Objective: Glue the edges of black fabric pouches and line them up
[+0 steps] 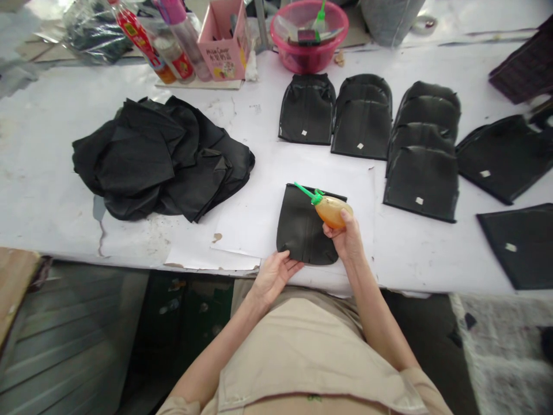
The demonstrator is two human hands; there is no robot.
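Black panel (298, 222): one, flat on the white-covered table (406, 253), rounded end near the table's front edge.
Left hand (275, 275): thumb and fingers closed on the panel's rounded edge, at its left corner.
Right hand (345, 233): fingers wrapped around a squeeze bottle (332, 212), amber contents, green nozzle, held over the panel's right half.
Black cloth pile (159, 155): left of the panel, a strip of white surface between.
Finished-edge black pieces (360, 115): beyond and right of the panel, some overlapping, small pale tags, writing too small to read; white surface between them and the panel.
Pink box (224, 43): beyond the panel, to the left; lettering beginning "Milk", Chinese characters below.
Pink basin (309, 57): beyond the panel, holding a green-nozzled item.
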